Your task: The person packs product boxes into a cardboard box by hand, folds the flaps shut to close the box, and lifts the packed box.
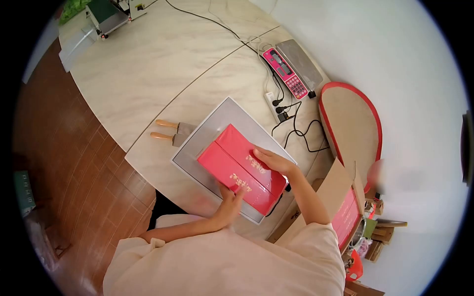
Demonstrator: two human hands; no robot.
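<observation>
A shiny red box with gold lettering and a seam along its top is between my two hands, over a grey tray with a white rim. My left hand grips its near edge, with some fingers hidden beneath. At the far right side, my right hand holds it, the thumb lying on the top face. I cannot tell whether the box touches the tray. Left of the tray lie two wooden-handled scrapers, their blades close to its rim.
A pink keypad scale and a power strip with black cables are at the table's far right. A red-rimmed round board leans by the wall. An opened carton holding red boxes stands right of me.
</observation>
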